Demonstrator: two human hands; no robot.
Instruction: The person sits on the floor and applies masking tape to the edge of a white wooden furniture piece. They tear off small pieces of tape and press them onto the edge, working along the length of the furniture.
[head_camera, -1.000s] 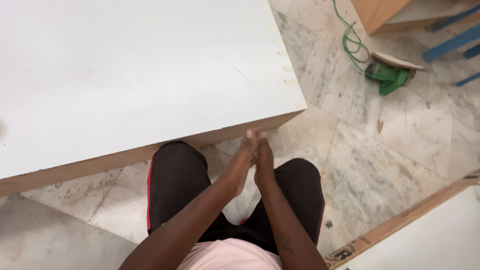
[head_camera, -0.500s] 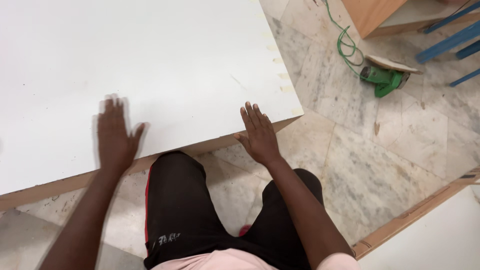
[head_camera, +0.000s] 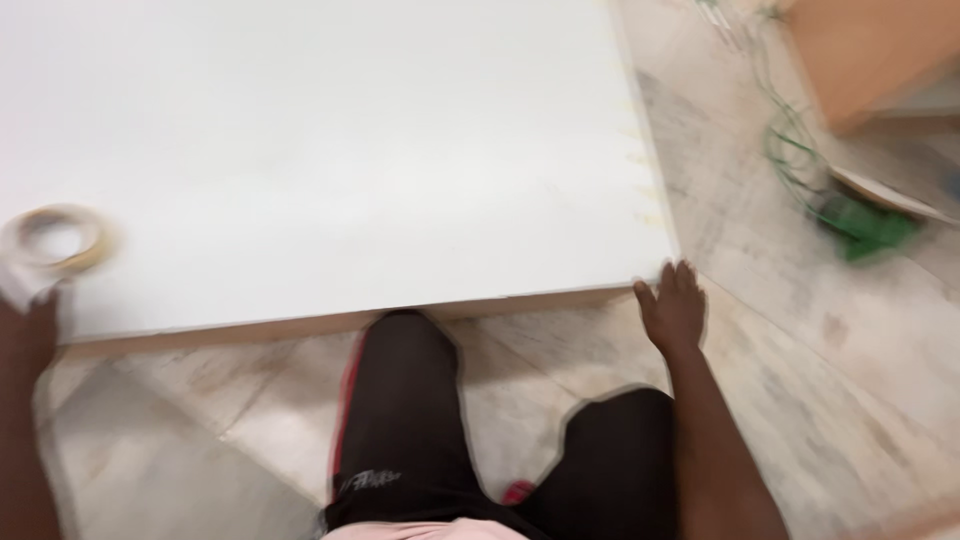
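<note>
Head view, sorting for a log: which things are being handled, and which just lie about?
Handled:
- white board
- right hand at its near corner
- left hand at its near left edge

Lying about:
- tape roll on the board
- green tool and cord on the floor

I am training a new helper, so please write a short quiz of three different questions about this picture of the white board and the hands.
1. True or false: the right hand is at the near right corner of the white board.
2. Which thing lies on the board by the left hand?
A. tape roll
B. hammer
3. What colour is the tool on the floor?

Key: 1 true; 2 A, the tape roll; 3 green.
</note>
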